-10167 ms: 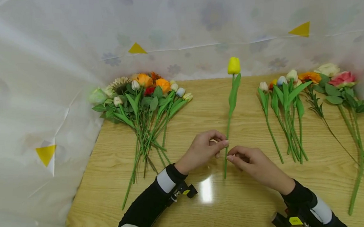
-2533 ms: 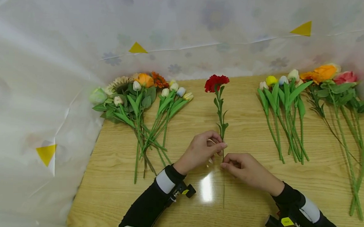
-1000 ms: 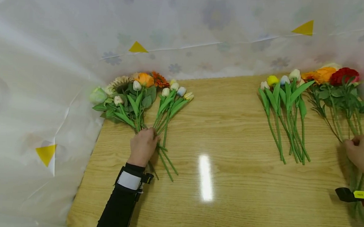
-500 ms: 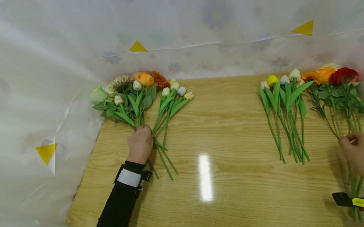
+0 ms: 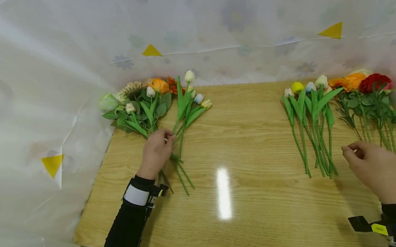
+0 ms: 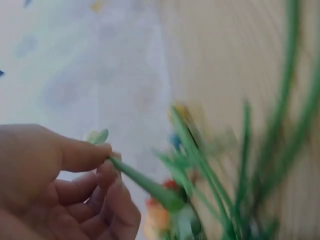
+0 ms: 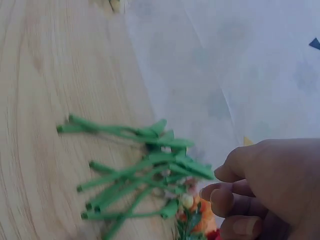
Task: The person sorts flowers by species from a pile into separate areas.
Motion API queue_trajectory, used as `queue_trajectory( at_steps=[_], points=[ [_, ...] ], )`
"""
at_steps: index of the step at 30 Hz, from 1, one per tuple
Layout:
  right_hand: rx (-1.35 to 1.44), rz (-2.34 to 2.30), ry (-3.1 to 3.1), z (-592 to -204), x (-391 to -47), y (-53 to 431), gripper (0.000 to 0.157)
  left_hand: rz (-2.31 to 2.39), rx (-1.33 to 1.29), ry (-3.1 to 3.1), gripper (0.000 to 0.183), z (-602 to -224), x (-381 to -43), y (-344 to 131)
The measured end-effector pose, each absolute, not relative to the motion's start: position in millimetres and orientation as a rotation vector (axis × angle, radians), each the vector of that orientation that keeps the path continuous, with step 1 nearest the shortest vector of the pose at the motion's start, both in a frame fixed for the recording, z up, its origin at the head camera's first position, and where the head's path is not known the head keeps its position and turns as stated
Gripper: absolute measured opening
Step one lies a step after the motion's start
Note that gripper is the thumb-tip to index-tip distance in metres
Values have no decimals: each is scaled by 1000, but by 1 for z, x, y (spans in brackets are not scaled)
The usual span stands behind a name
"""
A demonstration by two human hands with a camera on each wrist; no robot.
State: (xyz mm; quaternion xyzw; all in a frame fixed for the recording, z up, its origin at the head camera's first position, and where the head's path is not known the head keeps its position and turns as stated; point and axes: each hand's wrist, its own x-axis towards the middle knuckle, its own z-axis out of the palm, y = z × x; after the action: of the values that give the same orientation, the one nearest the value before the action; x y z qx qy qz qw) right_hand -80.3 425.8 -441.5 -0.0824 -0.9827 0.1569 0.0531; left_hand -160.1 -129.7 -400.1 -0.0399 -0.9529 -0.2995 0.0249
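My left hand pinches the green stem of a white tulip between thumb and fingers. The bloom rises above the left pile, tilted toward the back wall. In the left wrist view the stem runs out from the thumb tip. Beneath lie other tulips, among them a pale blue one and a yellow-white one. My right hand hovers with loosely curled fingers and nothing in them, between a row of tulips and the right-hand pile, where a red carnation lies on top.
The left pile also holds an orange flower, a pale green one and leafy stems. Orange blooms lie beside the carnation. A patterned white sheet walls the back and left of the wooden table.
The yellow tulip, an orange flower and the red carnation have gone to the right side. Since half a second ago, my left hand has raised the white tulip; my right hand has moved left, off the stems.
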Motion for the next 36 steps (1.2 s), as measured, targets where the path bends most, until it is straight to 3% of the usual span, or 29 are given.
queue_trajectory(
  at_steps=[4,11,19,27,36],
  points=[
    [-54,522,-2921,-478,-89,429,35,-1329,-214,-2971,22,-388,-154,-107],
    [340,947,-2900,-398,-72,301,13,-2046,-464,-2876,21,-392,-142,-61],
    [737,1577,-2911,-396,-62,228,14,-2485,-545,-2721,21,-400,-124,-8],
    [823,1707,-2869,-400,-57,218,12,-2481,-641,-2709,16,-402,-115,10],
    [604,1420,-2956,-396,-65,243,14,-1627,-793,-3007,30,-402,-129,-21]
  ],
)
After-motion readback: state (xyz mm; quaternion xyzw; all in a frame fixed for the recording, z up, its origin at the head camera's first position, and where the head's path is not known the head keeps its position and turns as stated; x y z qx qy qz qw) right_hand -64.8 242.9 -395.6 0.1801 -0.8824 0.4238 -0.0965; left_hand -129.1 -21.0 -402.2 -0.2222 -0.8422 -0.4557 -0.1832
